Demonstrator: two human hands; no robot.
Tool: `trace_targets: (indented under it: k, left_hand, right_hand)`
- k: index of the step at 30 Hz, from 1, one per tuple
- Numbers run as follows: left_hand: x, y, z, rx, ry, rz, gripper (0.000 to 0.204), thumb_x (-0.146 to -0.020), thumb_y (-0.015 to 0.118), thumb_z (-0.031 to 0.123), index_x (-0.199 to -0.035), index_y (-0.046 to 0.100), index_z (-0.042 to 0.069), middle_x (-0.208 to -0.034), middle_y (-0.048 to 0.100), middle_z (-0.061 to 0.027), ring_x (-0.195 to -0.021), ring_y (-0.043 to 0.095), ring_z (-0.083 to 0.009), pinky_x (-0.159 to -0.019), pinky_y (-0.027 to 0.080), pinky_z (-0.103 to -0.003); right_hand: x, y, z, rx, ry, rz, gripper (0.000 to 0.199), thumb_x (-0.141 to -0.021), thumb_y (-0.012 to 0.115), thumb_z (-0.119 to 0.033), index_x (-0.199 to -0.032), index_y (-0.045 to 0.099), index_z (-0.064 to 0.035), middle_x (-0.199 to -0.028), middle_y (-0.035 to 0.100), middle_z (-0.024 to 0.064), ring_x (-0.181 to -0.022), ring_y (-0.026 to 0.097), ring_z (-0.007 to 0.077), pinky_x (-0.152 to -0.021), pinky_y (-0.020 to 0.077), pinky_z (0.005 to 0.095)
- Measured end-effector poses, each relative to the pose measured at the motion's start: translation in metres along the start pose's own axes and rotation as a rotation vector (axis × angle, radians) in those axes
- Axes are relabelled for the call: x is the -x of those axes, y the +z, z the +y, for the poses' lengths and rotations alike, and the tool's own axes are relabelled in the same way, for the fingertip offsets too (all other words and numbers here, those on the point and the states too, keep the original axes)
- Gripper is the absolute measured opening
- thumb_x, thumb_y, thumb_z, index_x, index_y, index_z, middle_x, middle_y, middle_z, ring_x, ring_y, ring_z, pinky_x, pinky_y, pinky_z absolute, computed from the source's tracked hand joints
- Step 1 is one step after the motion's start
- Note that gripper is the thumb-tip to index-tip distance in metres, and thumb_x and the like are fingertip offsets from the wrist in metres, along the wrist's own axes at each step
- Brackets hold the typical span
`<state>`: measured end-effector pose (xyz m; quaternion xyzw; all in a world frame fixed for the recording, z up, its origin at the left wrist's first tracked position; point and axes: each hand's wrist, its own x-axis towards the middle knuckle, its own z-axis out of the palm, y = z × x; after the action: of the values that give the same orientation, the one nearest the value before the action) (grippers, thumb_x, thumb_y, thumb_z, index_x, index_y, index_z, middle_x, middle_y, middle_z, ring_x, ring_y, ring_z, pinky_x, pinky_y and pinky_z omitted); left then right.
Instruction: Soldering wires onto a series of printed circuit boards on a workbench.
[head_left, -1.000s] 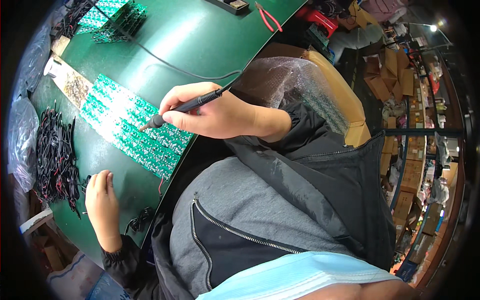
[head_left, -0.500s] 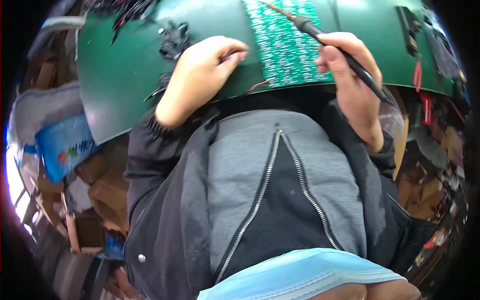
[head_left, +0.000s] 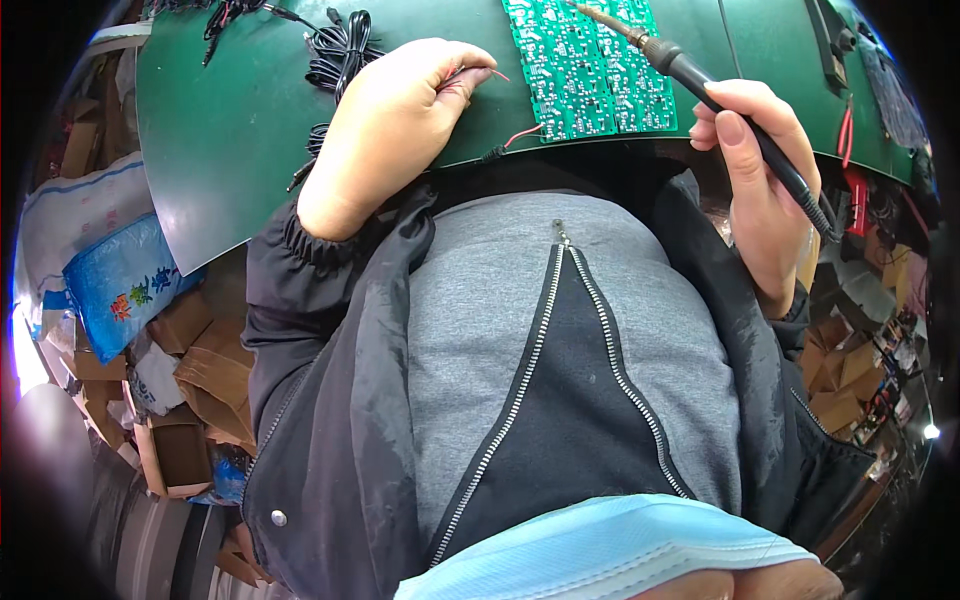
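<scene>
My right hand (head_left: 765, 170) is closed around the black handle of a soldering iron (head_left: 690, 75), its brown tip pointing to the upper left over the panel of green circuit boards (head_left: 570, 75). My left hand (head_left: 395, 125) pinches a thin red wire (head_left: 500, 74) between thumb and forefinger, left of the panel. The rest of that wire is hidden in the hand. A short red lead ending in a black plug (head_left: 495, 153) lies at the panel's near left corner. Behind my left hand is a coiled black cable (head_left: 340, 50).
The green table top (head_left: 210, 130) ends just in front of my body. More black cables (head_left: 230, 15) lie at the far left. A dark device (head_left: 828, 45) stands at the right, near red-handled pliers (head_left: 847, 135). Cardboard boxes (head_left: 215, 385) and a blue bag (head_left: 125, 290) fill the left side below.
My right hand with the soldering iron has moved right and slightly nearer to me. The view has shifted a little; the left hand keeps its pinch, and the wire end now shows.
</scene>
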<state>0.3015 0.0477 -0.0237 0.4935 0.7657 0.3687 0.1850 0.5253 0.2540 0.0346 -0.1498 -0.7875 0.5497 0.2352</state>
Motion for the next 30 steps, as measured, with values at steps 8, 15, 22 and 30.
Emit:
trace_targets:
  k: [8, 15, 22, 30]
  left_hand:
    - [-0.006, 0.032, 0.031, -0.081, 0.079, 0.106, 0.013, -0.094, 0.071, 0.014, -0.103, 0.072, 0.006, -0.091, 0.070, -0.0089, -0.075, 0.066, -0.0208, -0.071, 0.053, -0.032]
    - [-0.008, 0.039, 0.032, -0.181, 0.118, 0.120, 0.010, -0.092, 0.071, 0.014, -0.098, 0.071, 0.006, -0.089, 0.068, -0.0092, -0.077, 0.068, -0.0255, -0.070, 0.054, -0.033]
    - [-0.006, 0.040, 0.031, -0.221, 0.126, 0.121, 0.010, -0.092, 0.071, 0.014, -0.097, 0.070, 0.005, -0.089, 0.068, -0.0100, -0.077, 0.068, -0.0273, -0.070, 0.054, -0.034]
    - [-0.004, 0.042, 0.026, -0.233, 0.154, 0.152, 0.009, -0.090, 0.072, 0.013, -0.094, 0.069, 0.005, -0.087, 0.068, -0.0098, -0.076, 0.068, -0.0279, -0.069, 0.054, -0.034]
  right_hand:
    - [0.015, -0.017, -0.010, 0.104, -0.017, -0.040, 0.020, -0.099, 0.068, -0.003, -0.118, 0.068, 0.0019, -0.099, 0.069, 0.0039, -0.081, 0.060, 0.0050, -0.072, 0.0464, 0.0186]
    - [0.014, -0.017, -0.009, 0.102, -0.026, -0.161, 0.019, -0.098, 0.067, -0.002, -0.117, 0.068, 0.0019, -0.096, 0.067, 0.0027, -0.080, 0.059, 0.0052, -0.072, 0.0472, 0.0192]
    - [0.012, -0.009, -0.010, 0.111, -0.004, -0.161, 0.017, -0.099, 0.068, -0.003, -0.115, 0.068, 0.0020, -0.095, 0.067, 0.0026, -0.081, 0.060, 0.0051, -0.072, 0.0474, 0.0192]
    - [0.012, -0.005, -0.013, 0.107, 0.037, -0.142, 0.017, -0.099, 0.068, -0.005, -0.115, 0.068, 0.0023, -0.094, 0.067, 0.0022, -0.080, 0.059, 0.0053, -0.071, 0.0471, 0.0191]
